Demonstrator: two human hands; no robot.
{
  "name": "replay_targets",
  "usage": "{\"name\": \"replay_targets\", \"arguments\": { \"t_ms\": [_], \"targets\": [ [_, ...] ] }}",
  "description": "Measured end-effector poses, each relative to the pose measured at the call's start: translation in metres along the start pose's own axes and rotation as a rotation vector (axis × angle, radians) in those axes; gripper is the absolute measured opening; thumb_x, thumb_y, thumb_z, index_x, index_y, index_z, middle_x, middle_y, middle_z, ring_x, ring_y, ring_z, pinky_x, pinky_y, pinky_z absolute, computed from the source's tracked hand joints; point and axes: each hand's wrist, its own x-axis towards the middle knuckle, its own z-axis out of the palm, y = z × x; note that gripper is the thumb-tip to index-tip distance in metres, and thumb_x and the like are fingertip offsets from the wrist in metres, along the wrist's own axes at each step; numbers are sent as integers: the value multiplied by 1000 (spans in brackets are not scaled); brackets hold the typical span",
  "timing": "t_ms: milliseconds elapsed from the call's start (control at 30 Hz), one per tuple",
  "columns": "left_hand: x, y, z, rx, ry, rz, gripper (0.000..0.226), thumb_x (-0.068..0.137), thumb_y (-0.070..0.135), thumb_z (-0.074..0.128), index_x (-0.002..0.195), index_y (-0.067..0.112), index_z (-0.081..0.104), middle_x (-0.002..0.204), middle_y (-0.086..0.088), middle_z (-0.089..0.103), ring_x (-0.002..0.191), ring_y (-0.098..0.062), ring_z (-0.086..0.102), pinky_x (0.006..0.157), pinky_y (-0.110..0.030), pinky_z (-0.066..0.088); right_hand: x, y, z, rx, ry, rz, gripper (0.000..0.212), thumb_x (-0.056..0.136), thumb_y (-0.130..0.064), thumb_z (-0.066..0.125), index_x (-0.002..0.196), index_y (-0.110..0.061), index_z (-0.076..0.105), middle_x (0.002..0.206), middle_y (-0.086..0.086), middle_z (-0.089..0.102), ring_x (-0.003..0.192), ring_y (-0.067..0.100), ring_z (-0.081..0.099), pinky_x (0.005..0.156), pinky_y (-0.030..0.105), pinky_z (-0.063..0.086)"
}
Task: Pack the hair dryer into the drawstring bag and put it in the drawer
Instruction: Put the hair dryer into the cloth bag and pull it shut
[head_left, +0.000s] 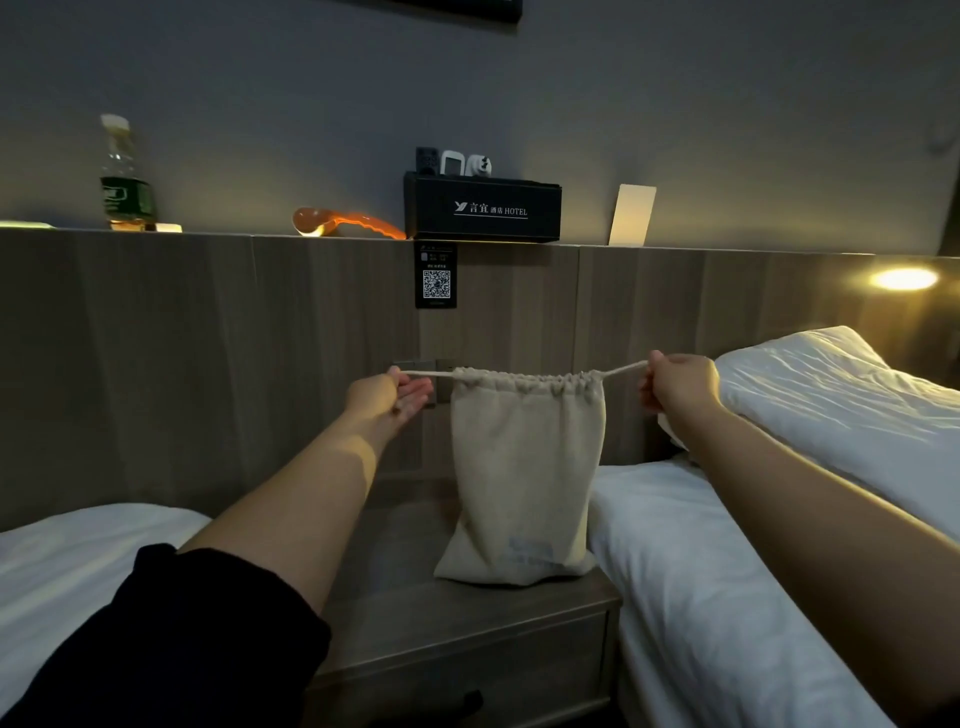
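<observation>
A beige drawstring bag (524, 467) stands upright on the wooden nightstand (415, 618), its mouth gathered shut and its body bulging. My left hand (389, 392) pinches the left end of the cord, and my right hand (678, 382) pinches the right end; the cord is stretched taut between them. The hair dryer is not visible. The nightstand's drawer (467, 680) below is closed, with a dark handle notch at its lower edge.
White beds flank the nightstand, left (67, 571) and right (701, 597), with a pillow (841, 405) at right. On the headboard ledge stand a bottle (124, 176), an orange object (348, 223), a black hotel box (483, 208) and a card (631, 214).
</observation>
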Motion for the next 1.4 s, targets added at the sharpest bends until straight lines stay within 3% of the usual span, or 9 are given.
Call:
{"name": "replay_targets", "arguments": {
  "t_ms": [67, 233, 333, 433, 600, 900, 1067, 1267, 1400],
  "targets": [
    [3, -1, -3, -15, 46, -3, 37, 103, 21, 26, 71, 8, 38, 129, -22, 53, 123, -28, 53, 45, -20, 50, -8, -3, 7, 176, -26, 58, 30, 97, -17, 43, 78, 1, 58, 70, 15, 61, 56, 22, 61, 53, 30, 55],
    [6, -6, -12, 548, 140, 224, 30, 91, 17, 39, 74, -2, 57, 74, -13, 62, 63, -24, 65, 58, -30, 46, -26, -25, 21, 441, -339, 93, 33, 100, -15, 37, 109, 12, 52, 93, 26, 62, 75, 27, 67, 57, 24, 59],
    [-7, -4, -12, 1122, 343, 714, 18, 83, 20, 48, 85, 10, 63, 91, -8, 65, 93, -29, 58, 77, -36, 46, -29, -34, 22, 358, -420, 17, 32, 99, -16, 37, 94, 9, 57, 87, 24, 65, 73, 23, 69, 63, 23, 60],
    [-31, -4, 19, 1185, 49, 1026, 28, 83, 22, 55, 110, 17, 64, 119, -8, 60, 120, -24, 47, 101, -36, 37, -33, -39, 24, 286, -486, -42, 30, 99, -16, 39, 86, 3, 58, 83, 20, 67, 72, 21, 70, 64, 23, 59],
    [-43, -25, 68, 1283, -454, 820, 35, 82, 46, 59, 107, 24, 67, 108, 0, 69, 105, -21, 59, 96, -41, 45, -40, -43, 22, 155, -554, -155, 30, 99, -18, 40, 87, -1, 61, 80, 14, 65, 71, 18, 64, 65, 25, 57],
    [-45, -33, 77, 1349, -459, 881, 23, 89, 32, 54, 93, 15, 70, 90, -3, 68, 85, -20, 61, 74, -31, 46, -39, -41, 12, -413, -239, -574, 30, 93, -16, 49, 66, -9, 60, 59, 2, 53, 57, 15, 50, 60, 31, 41],
    [-41, -29, 62, 1371, -440, 952, 26, 92, 32, 50, 102, 17, 67, 91, 3, 59, 86, -15, 56, 72, -26, 40, -28, -25, 4, -280, 15, -504, 29, 92, -17, 51, 65, -9, 60, 57, 4, 51, 54, 16, 46, 52, 24, 35],
    [-35, -29, 41, 1671, -368, 897, 37, 89, 51, 47, 108, 21, 58, 105, 1, 63, 94, -20, 58, 74, -34, 44, -27, -26, 6, -288, -12, -456, 30, 93, -20, 50, 67, -13, 62, 61, 5, 56, 57, 17, 50, 55, 26, 38],
    [-32, -26, 33, 1563, -366, 845, 33, 87, 42, 56, 110, 18, 63, 109, -2, 67, 102, -23, 60, 84, -37, 48, -32, -22, 8, -865, -110, -630, 23, 93, -18, 49, 102, -5, 66, 98, 15, 64, 94, 29, 57, 73, 34, 43]
  ]
}}
